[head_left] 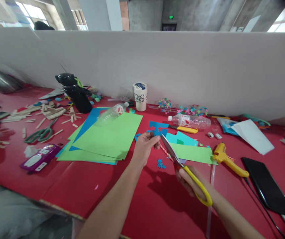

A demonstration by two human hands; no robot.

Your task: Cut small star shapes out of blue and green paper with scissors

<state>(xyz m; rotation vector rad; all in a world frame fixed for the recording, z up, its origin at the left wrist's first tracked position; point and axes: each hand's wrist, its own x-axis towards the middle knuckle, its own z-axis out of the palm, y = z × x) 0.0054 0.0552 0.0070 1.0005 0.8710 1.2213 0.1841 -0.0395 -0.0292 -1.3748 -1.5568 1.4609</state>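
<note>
My left hand (144, 146) pinches a piece of blue paper (161, 125) that has star-shaped holes cut through it. In my right hand (190, 179) are scissors with yellow handles (199, 186), their blades pointing up and left to the lower edge of the blue paper. Whether the blades touch the paper, I cannot tell. On the red table below lies a small pile of blue paper stars (161, 164). Behind the scissors are a light green paper strip (194, 153), turquoise paper (185, 139) and a yellow box cutter (187, 129).
Green and blue sheets (107, 136) lie left of my hands, a plastic bottle (111, 113) on them. A yellow glue gun (229, 160) and black phone (266, 186) lie right. Farther back stand a white cup (140, 97) and black flask (76, 94); green-handled scissors (39, 134) lie left.
</note>
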